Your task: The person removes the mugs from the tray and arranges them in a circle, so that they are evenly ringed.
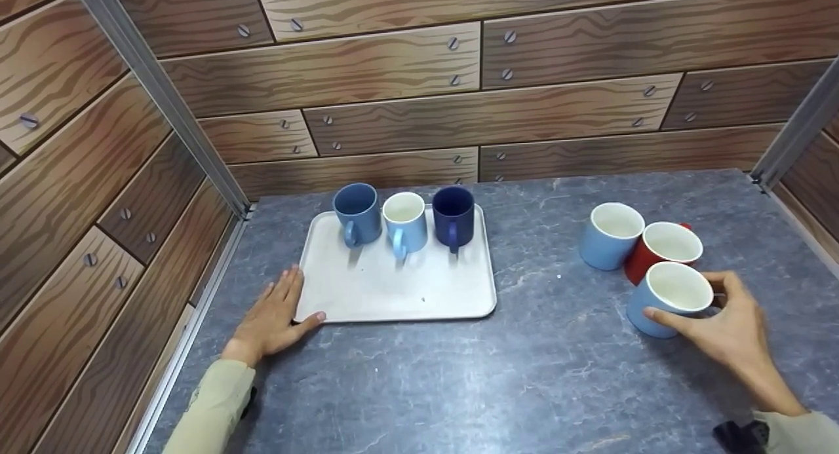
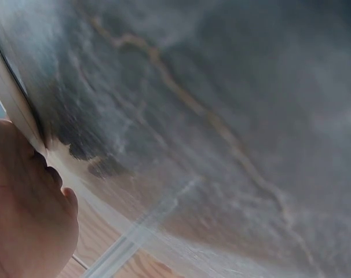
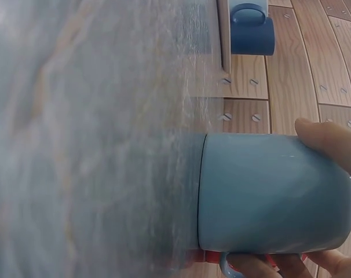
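My right hand (image 1: 734,323) grips a light blue mug (image 1: 662,310) with a white inside, thumb on the near side and fingers round the far side. In the right wrist view that mug (image 3: 268,194) stands with its base at the table surface, its handle by the fingers. Close behind it are a red mug (image 1: 639,261) and another light blue mug (image 1: 606,244). At the left, my left hand (image 1: 272,316) lies flat with straight fingers along the left edge of a white tray (image 1: 393,297), its thumb at the near corner.
Along the tray's back stand a medium blue mug (image 1: 359,211), a light blue mug (image 1: 408,228) and a dark blue mug (image 1: 453,218), handles facing me. Wood-patterned walls (image 1: 393,126) enclose the grey marbled table (image 1: 472,388) at the back and sides.
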The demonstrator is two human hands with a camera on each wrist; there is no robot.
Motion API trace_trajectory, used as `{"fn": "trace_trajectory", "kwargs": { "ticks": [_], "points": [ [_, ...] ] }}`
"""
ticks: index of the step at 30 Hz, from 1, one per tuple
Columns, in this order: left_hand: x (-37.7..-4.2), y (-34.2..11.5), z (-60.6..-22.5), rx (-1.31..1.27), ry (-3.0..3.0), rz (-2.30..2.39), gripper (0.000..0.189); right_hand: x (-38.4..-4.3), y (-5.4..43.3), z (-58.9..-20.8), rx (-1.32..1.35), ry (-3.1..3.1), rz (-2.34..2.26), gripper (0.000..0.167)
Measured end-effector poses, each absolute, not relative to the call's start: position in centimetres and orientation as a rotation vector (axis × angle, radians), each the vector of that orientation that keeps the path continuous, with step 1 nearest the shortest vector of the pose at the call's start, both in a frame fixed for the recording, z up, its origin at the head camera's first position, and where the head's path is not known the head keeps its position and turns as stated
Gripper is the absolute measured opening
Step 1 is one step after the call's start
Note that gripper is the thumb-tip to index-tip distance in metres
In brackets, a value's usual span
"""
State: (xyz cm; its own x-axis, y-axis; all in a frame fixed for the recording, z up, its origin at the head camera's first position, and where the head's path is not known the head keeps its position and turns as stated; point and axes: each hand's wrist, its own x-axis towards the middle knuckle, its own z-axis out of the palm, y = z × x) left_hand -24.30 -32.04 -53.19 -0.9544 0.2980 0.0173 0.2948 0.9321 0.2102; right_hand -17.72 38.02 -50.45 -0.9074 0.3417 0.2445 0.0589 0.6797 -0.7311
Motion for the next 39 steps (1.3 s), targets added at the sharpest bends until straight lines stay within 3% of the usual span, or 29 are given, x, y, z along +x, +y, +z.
{"fn": "trace_trajectory", "kwargs": {
  "ticks": [20,30,34,39],
  "points": [
    [-24.3,-32.1,-53.2,0.438,3.059,0.343,0.105,-17.7,37.2,-50.4,-0.329,-2.516,1.039,0.093],
    [-24.2,-32.1,-53.2,0.441,3.06,0.342,0.105,-16.3,36.7,-48.1,-0.181,-2.606,0.839,0.095],
    [-24.3,-32.1,-53.2,0.439,3.059,0.335,0.106,-16.1,35.2,-46.2,-0.14,-2.489,0.813,0.089],
    [-24.5,-32.2,-53.4,0.44,3.046,0.325,0.105,-17.5,32.3,-44.6,0.12,-2.255,0.872,0.079]
  ]
}}
